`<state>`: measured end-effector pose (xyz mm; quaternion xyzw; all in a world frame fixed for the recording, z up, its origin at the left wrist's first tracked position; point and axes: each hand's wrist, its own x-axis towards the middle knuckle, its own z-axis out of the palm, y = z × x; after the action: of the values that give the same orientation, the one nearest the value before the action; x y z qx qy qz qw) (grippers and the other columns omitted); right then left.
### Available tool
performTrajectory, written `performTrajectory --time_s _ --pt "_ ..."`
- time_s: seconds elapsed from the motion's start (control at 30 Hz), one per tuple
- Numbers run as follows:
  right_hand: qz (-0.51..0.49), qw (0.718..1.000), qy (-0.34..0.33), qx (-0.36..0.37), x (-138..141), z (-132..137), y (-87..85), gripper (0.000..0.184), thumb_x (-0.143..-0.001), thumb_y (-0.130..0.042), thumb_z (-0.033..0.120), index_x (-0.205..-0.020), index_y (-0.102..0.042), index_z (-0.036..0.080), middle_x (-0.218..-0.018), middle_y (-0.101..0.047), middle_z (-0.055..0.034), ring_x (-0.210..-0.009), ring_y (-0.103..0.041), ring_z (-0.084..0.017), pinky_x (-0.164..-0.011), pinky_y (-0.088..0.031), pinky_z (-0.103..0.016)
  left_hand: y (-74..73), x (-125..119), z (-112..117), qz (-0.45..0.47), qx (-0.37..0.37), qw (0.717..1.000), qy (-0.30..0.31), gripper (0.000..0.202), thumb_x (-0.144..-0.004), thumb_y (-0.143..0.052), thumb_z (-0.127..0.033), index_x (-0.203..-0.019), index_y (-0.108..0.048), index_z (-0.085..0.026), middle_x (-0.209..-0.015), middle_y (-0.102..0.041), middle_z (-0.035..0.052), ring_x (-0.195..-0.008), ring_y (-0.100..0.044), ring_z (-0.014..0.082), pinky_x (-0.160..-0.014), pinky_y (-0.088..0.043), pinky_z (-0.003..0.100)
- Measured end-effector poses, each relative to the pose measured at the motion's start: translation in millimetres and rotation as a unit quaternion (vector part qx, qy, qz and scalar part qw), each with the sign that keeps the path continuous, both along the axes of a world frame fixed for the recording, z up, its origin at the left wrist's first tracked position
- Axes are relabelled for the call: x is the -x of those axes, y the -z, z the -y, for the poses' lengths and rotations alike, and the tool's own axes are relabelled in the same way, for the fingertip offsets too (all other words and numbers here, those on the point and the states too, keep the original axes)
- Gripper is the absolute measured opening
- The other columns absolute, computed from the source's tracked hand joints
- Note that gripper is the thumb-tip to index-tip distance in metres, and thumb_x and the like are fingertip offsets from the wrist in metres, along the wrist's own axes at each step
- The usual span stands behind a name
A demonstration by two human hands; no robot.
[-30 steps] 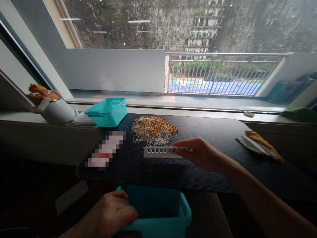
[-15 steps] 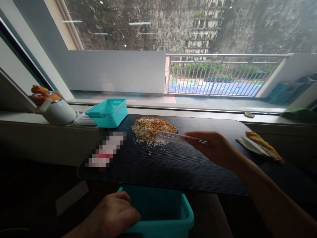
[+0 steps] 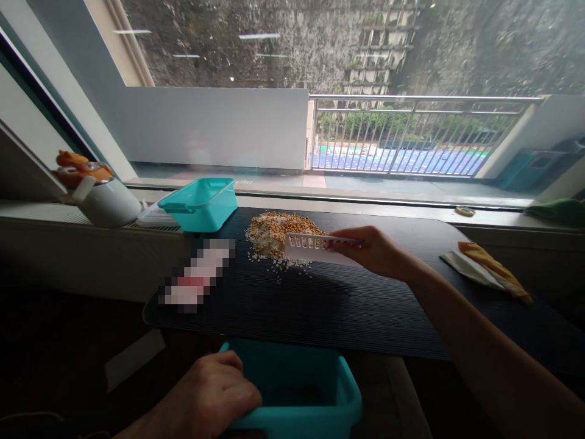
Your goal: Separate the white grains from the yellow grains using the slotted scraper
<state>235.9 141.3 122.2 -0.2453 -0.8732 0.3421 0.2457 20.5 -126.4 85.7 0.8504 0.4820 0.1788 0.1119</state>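
Observation:
My left hand (image 3: 219,390) grips the left rim of a teal plastic bin (image 3: 299,416), held just below the table's front edge. The bin's dim inside shows some dark contents that I cannot make out. Over the table, my right hand (image 3: 370,247) pinches a flat white plastic piece with a row of slots (image 3: 306,250). Its left end overlaps the right front of a mixed pile (image 3: 272,230) of yellow-brown beans and white rice. Loose rice grains are scattered along the pile's front. Whether the slotted piece touches the tabletop is unclear.
A second teal container (image 3: 205,210) stands at the black table's (image 3: 274,317) back left corner. A blurred-out pinkish item (image 3: 198,277) lies at left, and a yellow-and-white folded cloth or packet (image 3: 489,271) at right. A white pot with an orange figure (image 3: 109,201) sits on the sill.
My right hand has shifted slightly left, and the slotted piece has turned so that more of its broad face shows. My left hand keeps its hold on the bin.

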Motion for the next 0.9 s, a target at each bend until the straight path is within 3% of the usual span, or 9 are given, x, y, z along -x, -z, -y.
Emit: performTrajectory --time_s 0.33,0.67,0.77,0.9 --pt "0.004 1.000 -0.006 0.002 6 2 4.0 0.038 -0.086 -0.058 0.037 -0.112 -0.074 0.013 -0.090 -0.076 -0.0087 -0.076 -0.067 -0.019 -0.068 -0.052 -0.029 -0.2 0 -1 -0.001 0.006 1.000 0.002 0.027 -0.098 -0.052 -0.035 -0.077 -0.058 -0.020 -0.068 -0.065 -0.0043 -0.061 -0.063 0.0111 -0.076 -0.048 0.021" --pt "0.004 0.999 -0.027 0.022 0 6 -4.5 0.038 -0.086 -0.060 0.039 -0.112 -0.074 0.015 -0.089 -0.076 -0.0083 -0.074 -0.066 -0.017 -0.065 -0.051 -0.027 -3.5 -2 0 0.008 -0.017 1.000 -0.004 0.035 -0.101 -0.046 -0.042 -0.077 -0.059 -0.020 -0.068 -0.066 -0.0053 -0.060 -0.063 0.0096 -0.079 -0.047 0.021" --pt "0.009 0.998 -0.046 0.042 0 10 -2.7 0.039 -0.086 -0.061 0.041 -0.113 -0.074 0.016 -0.093 -0.076 -0.0086 -0.078 -0.067 -0.018 -0.068 -0.052 -0.028 -3.4 -1 1 0.000 -0.010 1.000 -0.001 0.025 -0.098 -0.053 -0.036 -0.080 -0.058 -0.020 -0.070 -0.066 -0.0058 -0.063 -0.064 0.0101 -0.080 -0.047 0.021" --pt "0.001 0.995 -0.060 0.077 0 20 -1.1 0.042 -0.085 -0.062 0.044 -0.114 -0.073 0.015 -0.096 -0.077 -0.0096 -0.080 -0.068 -0.019 -0.070 -0.053 -0.028 -5.9 0 3 -0.023 0.018 1.000 -0.005 0.018 -0.080 -0.076 -0.021 -0.077 -0.058 -0.020 -0.072 -0.067 -0.0080 -0.069 -0.066 0.0100 -0.083 -0.045 0.019"
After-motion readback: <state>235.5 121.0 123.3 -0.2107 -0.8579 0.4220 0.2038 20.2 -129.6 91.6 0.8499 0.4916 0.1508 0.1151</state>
